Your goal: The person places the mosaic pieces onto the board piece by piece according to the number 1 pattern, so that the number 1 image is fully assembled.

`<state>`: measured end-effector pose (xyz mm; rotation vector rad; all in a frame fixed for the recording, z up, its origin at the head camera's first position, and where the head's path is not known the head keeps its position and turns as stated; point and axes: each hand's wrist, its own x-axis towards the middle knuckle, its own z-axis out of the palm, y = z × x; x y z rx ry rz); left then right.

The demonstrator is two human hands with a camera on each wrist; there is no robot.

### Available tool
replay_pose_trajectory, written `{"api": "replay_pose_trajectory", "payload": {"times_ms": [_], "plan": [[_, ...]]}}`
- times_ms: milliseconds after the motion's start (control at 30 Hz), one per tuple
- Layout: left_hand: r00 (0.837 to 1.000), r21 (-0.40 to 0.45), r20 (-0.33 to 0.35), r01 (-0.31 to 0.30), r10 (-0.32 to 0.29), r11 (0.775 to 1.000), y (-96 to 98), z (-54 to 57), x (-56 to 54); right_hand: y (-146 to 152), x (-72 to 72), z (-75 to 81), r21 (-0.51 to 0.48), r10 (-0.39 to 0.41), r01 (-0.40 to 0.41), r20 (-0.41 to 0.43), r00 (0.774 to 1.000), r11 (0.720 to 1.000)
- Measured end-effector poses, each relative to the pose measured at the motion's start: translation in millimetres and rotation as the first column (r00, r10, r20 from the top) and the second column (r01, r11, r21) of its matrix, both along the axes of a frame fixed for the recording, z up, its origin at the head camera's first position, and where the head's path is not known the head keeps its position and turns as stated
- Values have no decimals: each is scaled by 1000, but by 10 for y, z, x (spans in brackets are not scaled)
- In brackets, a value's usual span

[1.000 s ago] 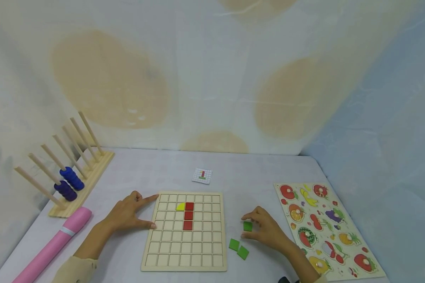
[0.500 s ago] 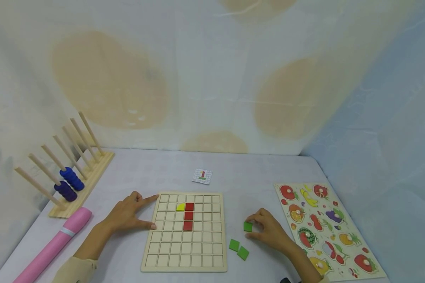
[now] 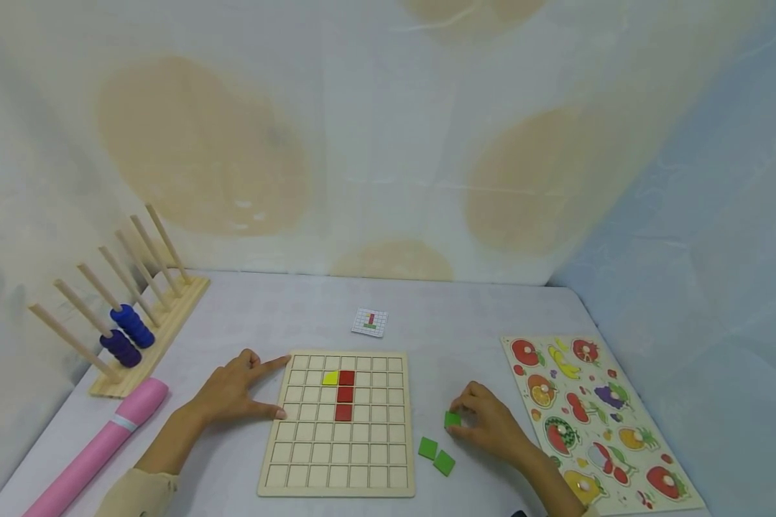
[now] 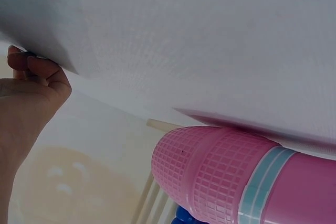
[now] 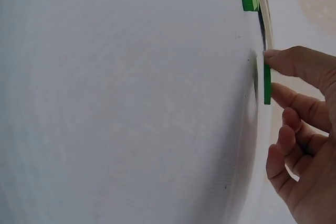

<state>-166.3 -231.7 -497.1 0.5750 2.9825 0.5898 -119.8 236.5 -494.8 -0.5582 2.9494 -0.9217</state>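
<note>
My right hand (image 3: 491, 425) pinches a green square tile (image 3: 452, 420) between thumb and index finger, to the right of the wooden grid board (image 3: 336, 490). In the right wrist view, this green tile (image 5: 268, 87) shows edge-on with a shadow beside it. Two more green tiles (image 3: 444, 462) lie on the table between hand and board. My left hand (image 3: 229, 391) has thumb and index finger spread, their tips touching the board's left edge; its other fingers are curled. On the board sit a yellow curved-edge piece (image 3: 330, 378) and a column of red tiles (image 3: 345, 394).
A small pattern card (image 3: 370, 322) lies behind the board. At the left stand a wooden peg rack (image 3: 168, 323) with blue and purple beads and a pink cylinder (image 3: 97, 452) with a light blue band. A fruit puzzle board (image 3: 601, 424) lies at the right, near the right forearm.
My right hand has shifted slightly right, and its thumb and index finger have drawn closer together on the green tile. That tile sits a little nearer the front. The left hand stays put.
</note>
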Motion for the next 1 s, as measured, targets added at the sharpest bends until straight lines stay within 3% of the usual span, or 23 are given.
{"api": "replay_pose_trajectory", "payload": {"times_ms": [233, 533, 1000], "plan": [[1000, -3, 3, 5, -5, 1000, -2, 21, -3, -64, 12, 48, -41, 59, -60, -23, 998, 997], [1000, -7, 16, 0, 1, 1000, -3, -8, -11, -288, 13, 119, -117, 116, -113, 15, 993, 987], [1000, -7, 10, 3, -3, 1000, 4, 4, -4, -600, -4, 140, -157, 177, -170, 32, 984, 973]]}}
